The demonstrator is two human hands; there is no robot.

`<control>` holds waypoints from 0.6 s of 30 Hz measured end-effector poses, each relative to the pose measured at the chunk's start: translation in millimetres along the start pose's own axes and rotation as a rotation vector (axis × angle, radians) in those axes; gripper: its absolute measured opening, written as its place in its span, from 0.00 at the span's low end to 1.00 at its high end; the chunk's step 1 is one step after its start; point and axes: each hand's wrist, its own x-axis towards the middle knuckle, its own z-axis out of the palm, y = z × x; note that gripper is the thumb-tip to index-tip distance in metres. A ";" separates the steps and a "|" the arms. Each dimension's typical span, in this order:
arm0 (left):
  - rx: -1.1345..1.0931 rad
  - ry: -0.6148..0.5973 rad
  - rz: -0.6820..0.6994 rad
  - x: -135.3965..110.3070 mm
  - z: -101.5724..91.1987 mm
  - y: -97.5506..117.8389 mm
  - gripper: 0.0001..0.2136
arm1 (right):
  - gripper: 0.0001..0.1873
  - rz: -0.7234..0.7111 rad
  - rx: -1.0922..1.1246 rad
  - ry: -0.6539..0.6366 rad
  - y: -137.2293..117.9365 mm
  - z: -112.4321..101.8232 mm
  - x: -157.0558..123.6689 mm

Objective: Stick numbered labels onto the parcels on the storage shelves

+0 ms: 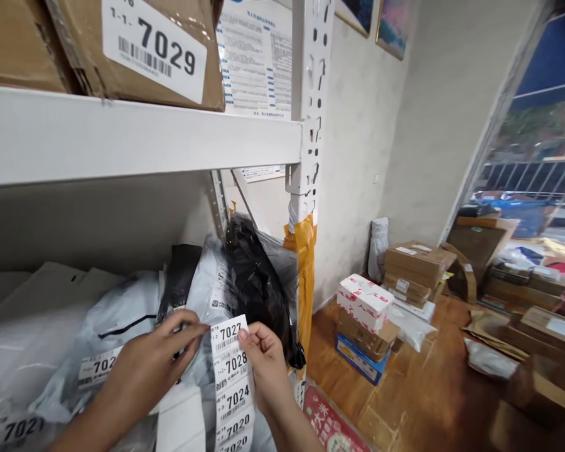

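A strip of white numbered labels (230, 376) (7027, 7028, 7024, 7020) hangs in front of the lower shelf. My left hand (148, 367) pinches the top label 7027 at its left edge. My right hand (266, 364) grips the strip's right edge, fingers curled. Behind the strip lie a grey plastic parcel (211, 282) and a black plastic parcel (258, 282). A white bag with a label starting 702 (98, 364) lies under my left wrist.
A white metal shelf board (122, 135) carries a cardboard box labelled 7029 (155, 50). The upright post (308, 125) has yellow tape below. Stacked boxes (365, 320) and more cartons (419, 267) sit on the wooden floor to the right, near a doorway.
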 end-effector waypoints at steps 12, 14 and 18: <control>-0.782 -0.289 -0.036 12.8 -10.8 -15.4 0.17 | 0.28 -0.006 -0.137 0.062 50.5 20.2 -4.7; -0.664 -0.257 -0.069 13.2 -8.7 -11.1 0.15 | 0.30 -0.053 -0.186 0.110 56.4 20.3 -4.5; -0.315 -0.154 -0.107 7.1 -10.2 2.6 0.10 | 0.31 -0.040 -0.188 0.115 58.6 15.9 -7.5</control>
